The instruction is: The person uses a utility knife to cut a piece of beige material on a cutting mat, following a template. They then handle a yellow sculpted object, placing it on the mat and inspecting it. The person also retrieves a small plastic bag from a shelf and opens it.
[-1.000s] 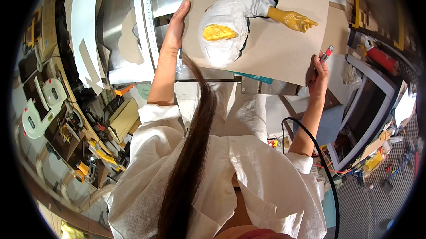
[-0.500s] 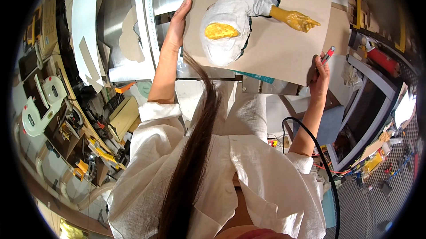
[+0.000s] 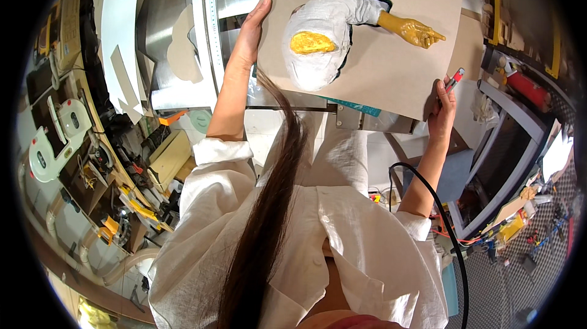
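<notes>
In the head view, the left hand (image 3: 252,34) lies along the brown board (image 3: 391,75)'s left edge; hidden fingers mean I cannot tell whether it clamps. The right hand (image 3: 444,107), by the near right corner, wraps a red-ended tool (image 3: 454,80). The white-and-yellow sculpture (image 3: 313,26) already lies mid-board; the surrounding margin appears uncut.

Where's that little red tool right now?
In the head view, the little red tool is right of centre, held in the person's right hand beside the lower right corner of the tan board.
</notes>
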Demonstrator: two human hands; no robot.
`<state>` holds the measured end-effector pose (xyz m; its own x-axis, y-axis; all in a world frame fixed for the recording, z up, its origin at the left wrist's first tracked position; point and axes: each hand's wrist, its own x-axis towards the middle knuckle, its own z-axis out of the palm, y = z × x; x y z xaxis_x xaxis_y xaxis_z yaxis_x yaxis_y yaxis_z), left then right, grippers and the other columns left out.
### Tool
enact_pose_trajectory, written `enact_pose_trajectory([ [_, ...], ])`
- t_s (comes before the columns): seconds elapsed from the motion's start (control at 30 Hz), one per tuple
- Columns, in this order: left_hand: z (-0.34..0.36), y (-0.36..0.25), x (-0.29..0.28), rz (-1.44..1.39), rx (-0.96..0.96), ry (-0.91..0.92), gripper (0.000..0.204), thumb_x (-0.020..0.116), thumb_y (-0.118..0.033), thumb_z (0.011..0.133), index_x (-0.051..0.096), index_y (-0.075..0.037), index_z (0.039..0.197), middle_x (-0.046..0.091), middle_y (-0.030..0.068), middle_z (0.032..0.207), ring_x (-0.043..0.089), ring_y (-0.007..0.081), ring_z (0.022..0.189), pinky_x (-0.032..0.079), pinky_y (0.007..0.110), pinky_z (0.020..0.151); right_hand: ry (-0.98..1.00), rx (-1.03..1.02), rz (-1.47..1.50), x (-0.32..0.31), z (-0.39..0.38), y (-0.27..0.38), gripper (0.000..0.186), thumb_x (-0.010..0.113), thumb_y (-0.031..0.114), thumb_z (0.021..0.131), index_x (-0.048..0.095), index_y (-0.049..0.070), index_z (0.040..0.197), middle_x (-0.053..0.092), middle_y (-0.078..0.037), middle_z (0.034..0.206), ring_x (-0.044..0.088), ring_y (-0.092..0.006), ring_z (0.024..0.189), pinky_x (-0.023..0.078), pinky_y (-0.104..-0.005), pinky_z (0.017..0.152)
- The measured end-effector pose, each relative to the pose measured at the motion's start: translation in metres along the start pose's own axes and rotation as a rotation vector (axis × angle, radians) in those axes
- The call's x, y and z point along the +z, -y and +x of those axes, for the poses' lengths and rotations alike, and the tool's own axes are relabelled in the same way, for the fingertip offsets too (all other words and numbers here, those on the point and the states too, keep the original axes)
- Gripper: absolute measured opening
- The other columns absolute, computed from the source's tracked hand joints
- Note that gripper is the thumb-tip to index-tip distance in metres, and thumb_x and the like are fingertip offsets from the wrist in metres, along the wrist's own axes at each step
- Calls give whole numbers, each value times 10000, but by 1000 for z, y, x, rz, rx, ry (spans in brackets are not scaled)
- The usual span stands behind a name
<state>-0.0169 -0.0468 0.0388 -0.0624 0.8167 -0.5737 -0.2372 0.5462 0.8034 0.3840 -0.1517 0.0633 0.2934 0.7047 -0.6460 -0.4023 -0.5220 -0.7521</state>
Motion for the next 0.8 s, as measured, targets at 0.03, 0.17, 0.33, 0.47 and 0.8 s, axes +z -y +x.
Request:
enact_pose_trajectory([
  [0.03, 1, 1, -1, 5, 3, 5, 676, 554, -437, 903, 369, -16, 1399, 467, 110, 1348, 444, 196, 1228, 341, 281, 1024, -5, 2, -2, 0, 0, 0, 228, 618, 183, 903, 600, 96, 1112, 497, 116, 705, 296, 20, 465, 204, -165, 412],
  [0.17, -2, -2, 2, -18, -12, 6, 689, 563, -438, 898, 366, -10, 1400, 452, 115, 1365, 419, 199, 1252, 318, 285, 1039, -17, 0, 17, 4, 0, 0, 244, 621, 185, 901, 594, 93, 1125, 514, 111, 720, 303, 18, 466, 209, -165, 412],
  [0.33, -9, -11, 10, -42, -35, 23, 663, 573, -413, 902, 389, -6, 1391, 466, 104, 1368, 423, 189, 1256, 315, 279, 1043, 15, -1, -13, -7, 4, -5, 303, 651, 179, 879, 596, 87, 1162, 567, 115, 782, 340, 35, 519, 225, -148, 440],
  [0.47, -7, -9, 8, -31, -10, 26, 598, 570, -394, 911, 436, -29, 1366, 515, 83, 1316, 476, 170, 1194, 356, 265, 1005, -21, -18, -74, -3, 6, -4, 300, 645, 179, 885, 594, 83, 1165, 551, 127, 778, 331, 40, 524, 213, -148, 437],
  [0.8, -11, -14, 10, -210, -62, 80, 506, 552, -347, 926, 479, -54, 1332, 555, 70, 1257, 532, 157, 1121, 416, 270, 953, -52, 11, -9, -2, 2, 2, 261, 652, 172, 884, 589, 90, 1124, 539, 91, 720, 288, -5, 438, 204, -181, 413],
])
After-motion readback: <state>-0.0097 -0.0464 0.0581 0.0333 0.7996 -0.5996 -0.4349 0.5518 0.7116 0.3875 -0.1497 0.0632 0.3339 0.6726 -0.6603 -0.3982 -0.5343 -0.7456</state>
